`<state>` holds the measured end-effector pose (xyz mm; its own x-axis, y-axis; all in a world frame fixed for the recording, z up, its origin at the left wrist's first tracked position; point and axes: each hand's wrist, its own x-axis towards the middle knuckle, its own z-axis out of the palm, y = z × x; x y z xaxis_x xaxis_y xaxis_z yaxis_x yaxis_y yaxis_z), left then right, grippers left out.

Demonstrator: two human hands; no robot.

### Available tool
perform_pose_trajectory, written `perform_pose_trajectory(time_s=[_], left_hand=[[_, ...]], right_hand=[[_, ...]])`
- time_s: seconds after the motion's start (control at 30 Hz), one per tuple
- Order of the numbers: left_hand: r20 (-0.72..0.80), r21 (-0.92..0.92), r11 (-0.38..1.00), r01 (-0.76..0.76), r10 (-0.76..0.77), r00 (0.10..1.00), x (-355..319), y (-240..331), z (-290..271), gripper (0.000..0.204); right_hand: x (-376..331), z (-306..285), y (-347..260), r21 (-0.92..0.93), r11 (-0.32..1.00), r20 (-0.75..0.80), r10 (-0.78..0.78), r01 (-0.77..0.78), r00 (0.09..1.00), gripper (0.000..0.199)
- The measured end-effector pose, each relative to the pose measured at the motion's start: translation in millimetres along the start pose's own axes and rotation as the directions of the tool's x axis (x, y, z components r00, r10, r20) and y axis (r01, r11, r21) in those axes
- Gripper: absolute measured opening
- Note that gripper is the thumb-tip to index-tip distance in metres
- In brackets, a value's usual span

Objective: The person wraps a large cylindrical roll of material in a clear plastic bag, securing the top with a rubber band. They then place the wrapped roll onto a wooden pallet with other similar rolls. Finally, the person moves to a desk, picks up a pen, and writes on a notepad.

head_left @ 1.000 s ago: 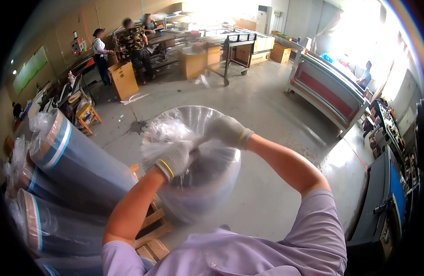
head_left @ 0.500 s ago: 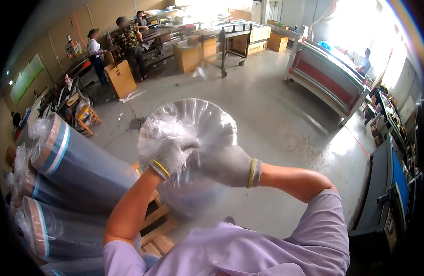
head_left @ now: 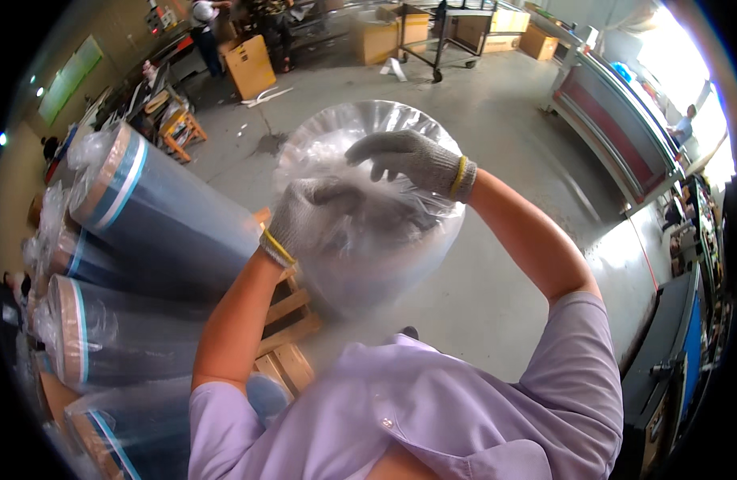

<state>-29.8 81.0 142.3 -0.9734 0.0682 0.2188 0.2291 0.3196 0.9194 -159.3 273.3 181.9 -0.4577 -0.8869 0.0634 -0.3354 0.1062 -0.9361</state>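
Observation:
In front of me stands a wide upright roll wrapped in clear plastic film [head_left: 364,268], its crumpled top bunched near the middle. My left hand [head_left: 304,214], in a grey knit glove with a yellow cuff, is closed on the film at the left side of the top; its fingertips are partly blurred. Over the far right part of the top is my right hand [head_left: 412,162], gloved the same way. Its fingers are bent but apart, with nothing visibly held in them.
Several film-wrapped dark rolls [head_left: 172,220] lean at my left, beside a wooden pallet [head_left: 287,316]. Cardboard boxes [head_left: 251,67], a wheeled black cart [head_left: 444,40] and two people stand farther off. A long grey-and-red machine [head_left: 616,120] is at the right, with another person behind it.
My right hand has let go of the bunched film and moved up and away from my left hand. The left stays at the film. My view has tilted down and shifted left.

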Motion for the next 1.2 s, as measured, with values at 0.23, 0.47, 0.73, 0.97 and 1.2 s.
perform_pose_trajectory(time_s=[0.23, 0.47, 0.73, 0.97, 1.2], left_hand=[[-0.119, -0.109, 0.993, -0.040, 0.027, 0.993, -15.5, -18.1, -2.4, 0.022], [-0.067, 0.336, 0.915, -0.224, 0.261, 0.963, -5.4, -0.9, 11.0, 0.007], [0.069, 0.913, 0.296, -0.281, 0.566, 0.821, 2.2, -36.6, 18.3, 0.026], [0.171, 0.909, 0.143, -0.392, 0.730, 0.662, 0.5, -23.3, 20.0, 0.011], [-0.072, 0.727, 0.622, -0.291, 0.491, 0.868, -1.9, -24.5, 12.6, 0.019]], right_hand=[[1.7, 27.4, -13.9, -0.417, 0.909, -0.005, -0.010, 0.007, 1.000, 0.023], [1.3, 10.8, -3.2, -0.023, 0.968, 0.013, 0.249, -0.249, 0.968, 0.026], [4.0, 22.3, -14.9, 0.099, 0.936, 0.168, 0.319, -0.338, 0.933, 0.026], [-7.0, 13.5, 14.2, 0.187, 0.927, 0.172, 0.295, -0.325, 0.940, 0.023], [-31.3, 35.8, 30.1, -0.751, 0.615, -0.142, -0.506, 0.240, 0.851, 0.008]])
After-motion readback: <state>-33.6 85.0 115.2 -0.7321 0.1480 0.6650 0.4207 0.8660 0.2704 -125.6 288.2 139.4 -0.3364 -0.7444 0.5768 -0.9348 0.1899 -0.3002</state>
